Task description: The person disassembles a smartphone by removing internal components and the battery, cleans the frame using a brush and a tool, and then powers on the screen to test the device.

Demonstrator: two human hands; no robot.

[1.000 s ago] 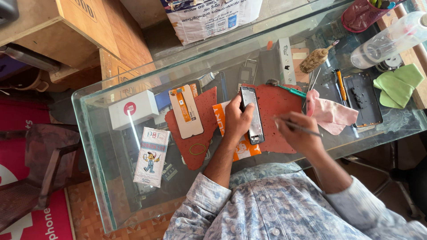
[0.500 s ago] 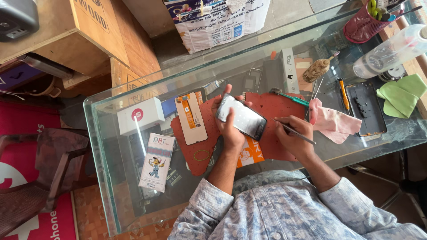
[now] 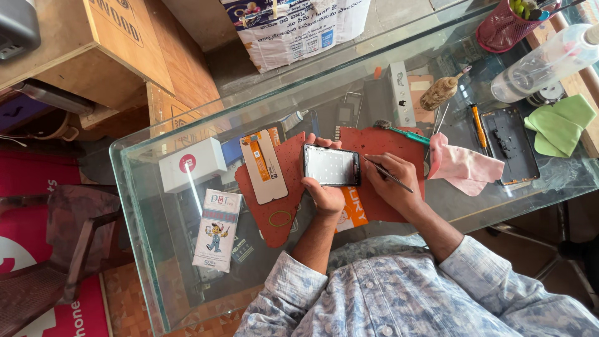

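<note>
Glass-topped table (image 3: 187, 249) seen from above, cardboard boxes and a printed sack on the floor beyond its far edge, a dark wooden chair off to the left. A red-brown work mat (image 3: 284, 206) lies on the glass under both hands.

Left hand (image 3: 324, 187) grasps a phone panel (image 3: 331, 166) from below, fingers curled round its left end and far edge; the panel lies flat and lengthwise, pale face up, just above the mat. Right hand (image 3: 392, 186) is closed on a thin dark tool (image 3: 388, 175), held like a pen, its tip touching the panel's right edge. An orange card (image 3: 354, 211) shows between the two wrists.

Left of the left hand: a beige phone back cover (image 3: 264, 167) with an orange strip, lying on the mat; farther left a white box (image 3: 191, 164) with a red dot, and nearer the person a white printed packet (image 3: 216, 229).

Right of the right hand: a pink cloth (image 3: 465, 167), just beside the mat's edge; past it a dark phone frame (image 3: 511, 145), an orange-handled tool (image 3: 478, 125), and green cloths (image 3: 561, 125). Beyond the right hand, a green-handled tool (image 3: 409, 134) on the mat's far corner, a small brush (image 3: 440, 92), a clear plastic bottle (image 3: 543, 62) and a red mesh basket (image 3: 502, 31).

Sleeves are pale blue, patterned.
</note>
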